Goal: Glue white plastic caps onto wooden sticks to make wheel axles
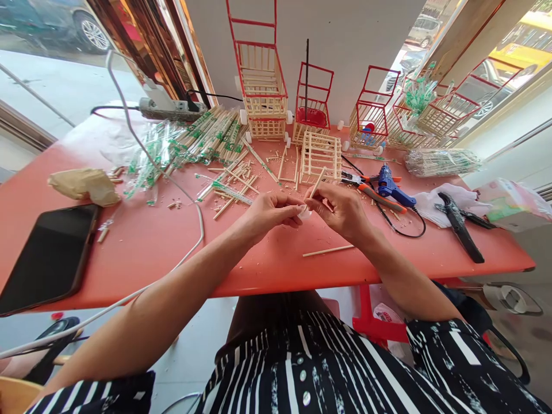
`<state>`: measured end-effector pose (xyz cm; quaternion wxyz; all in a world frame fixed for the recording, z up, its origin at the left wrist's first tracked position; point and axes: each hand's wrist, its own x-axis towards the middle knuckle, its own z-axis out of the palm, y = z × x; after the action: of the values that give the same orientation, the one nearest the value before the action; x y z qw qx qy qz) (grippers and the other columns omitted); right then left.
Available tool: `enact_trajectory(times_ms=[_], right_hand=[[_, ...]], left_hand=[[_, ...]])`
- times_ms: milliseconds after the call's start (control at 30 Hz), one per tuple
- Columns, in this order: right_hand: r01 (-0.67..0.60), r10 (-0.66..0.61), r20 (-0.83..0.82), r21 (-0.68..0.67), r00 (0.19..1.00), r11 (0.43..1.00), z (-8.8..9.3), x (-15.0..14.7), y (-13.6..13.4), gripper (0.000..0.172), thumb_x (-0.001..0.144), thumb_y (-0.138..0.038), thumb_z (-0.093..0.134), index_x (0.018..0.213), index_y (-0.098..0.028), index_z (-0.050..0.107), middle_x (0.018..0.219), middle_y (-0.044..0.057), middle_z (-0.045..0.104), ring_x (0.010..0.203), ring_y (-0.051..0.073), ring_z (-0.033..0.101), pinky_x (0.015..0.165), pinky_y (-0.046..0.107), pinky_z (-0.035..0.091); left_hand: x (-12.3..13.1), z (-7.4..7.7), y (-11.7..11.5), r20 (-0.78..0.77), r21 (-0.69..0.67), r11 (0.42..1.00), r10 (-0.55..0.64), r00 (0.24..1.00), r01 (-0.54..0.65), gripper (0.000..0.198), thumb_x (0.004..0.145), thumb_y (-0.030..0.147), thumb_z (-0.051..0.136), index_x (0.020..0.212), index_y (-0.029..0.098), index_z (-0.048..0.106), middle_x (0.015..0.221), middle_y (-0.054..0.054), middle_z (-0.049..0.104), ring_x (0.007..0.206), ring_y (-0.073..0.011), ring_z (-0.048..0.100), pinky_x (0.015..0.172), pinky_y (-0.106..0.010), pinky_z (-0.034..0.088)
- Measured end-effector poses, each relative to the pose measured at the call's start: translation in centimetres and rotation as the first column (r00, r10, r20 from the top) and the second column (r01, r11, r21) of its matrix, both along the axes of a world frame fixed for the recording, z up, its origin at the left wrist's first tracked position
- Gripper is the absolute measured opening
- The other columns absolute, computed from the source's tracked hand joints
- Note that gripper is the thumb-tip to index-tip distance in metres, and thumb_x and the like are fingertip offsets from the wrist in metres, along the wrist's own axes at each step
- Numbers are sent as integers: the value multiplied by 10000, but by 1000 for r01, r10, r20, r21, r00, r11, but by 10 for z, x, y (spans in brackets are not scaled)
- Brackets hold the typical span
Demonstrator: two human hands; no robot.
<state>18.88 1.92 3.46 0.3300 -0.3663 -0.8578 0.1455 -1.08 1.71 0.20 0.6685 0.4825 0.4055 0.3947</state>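
My left hand (273,211) and my right hand (338,208) meet over the front middle of the table. Pinched in the left fingertips is a small white piece (305,212), partly hidden; its exact kind does not show. Between the right thumb and fingers I grip a short wooden stick (318,183), tilted, its lower end at the white piece. Just behind my hands stands a small basket frame (321,154) built of pale sticks. Another loose stick (328,250) lies in front of the right hand.
Behind are miniature stick carts (262,75) with red-coloured handles. Wrapped chopsticks (215,135) and cut bits lie back left; a phone (49,253) and a white cable (200,221) are left. At right are a blue glue gun (392,187), orange-handled pliers (382,198) and a black-handled tool (461,227).
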Motion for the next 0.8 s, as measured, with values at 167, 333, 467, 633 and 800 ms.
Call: enact_trajectory(times_ms=[167,333,467,633,800], right_hand=[[3,-3,4,-5,1000,1000,1,0,0,334,1041,-448,544,828,-199,605,736,0,602,651,131,487,654,277,357],[11,-11,6,-17,1000,1000,1,0,-1,363,1039,-484,535,816,-204,599,734,3,607,652,135,486,651,278,357],[10,-10,10,-17,1000,1000,1,-1,-1,367,1039,-487,533,814,-205,603,734,4,606,654,137,490,648,278,356],[-7,7,9,9,1000,1000,1,0,0,350,1042,-453,544,814,-195,610,729,2,605,635,128,481,643,272,355],[-3,3,-1,8,1000,1000,-1,0,1,341,1042,-456,544,836,-195,620,739,1,614,651,129,494,652,268,362]], left_hand=[[2,3,0,-27,7,1000,10,1000,-10,416,620,382,893,905,97,791,690,-49,745,635,-138,695,649,-251,577],[1,4,0,-28,7,1000,9,1000,-9,407,613,377,888,896,100,791,701,-56,742,644,-148,695,663,-270,584],[1,2,1,-20,7,1000,8,1000,-7,418,608,379,895,901,99,794,706,-57,743,642,-146,694,660,-266,583],[-1,-1,2,-6,23,1000,-15,1000,15,408,648,389,895,925,106,797,730,-55,752,661,-136,696,666,-250,587],[-1,-3,4,-12,28,999,-26,1000,27,415,661,396,903,935,104,796,713,-49,747,651,-132,697,652,-241,588]])
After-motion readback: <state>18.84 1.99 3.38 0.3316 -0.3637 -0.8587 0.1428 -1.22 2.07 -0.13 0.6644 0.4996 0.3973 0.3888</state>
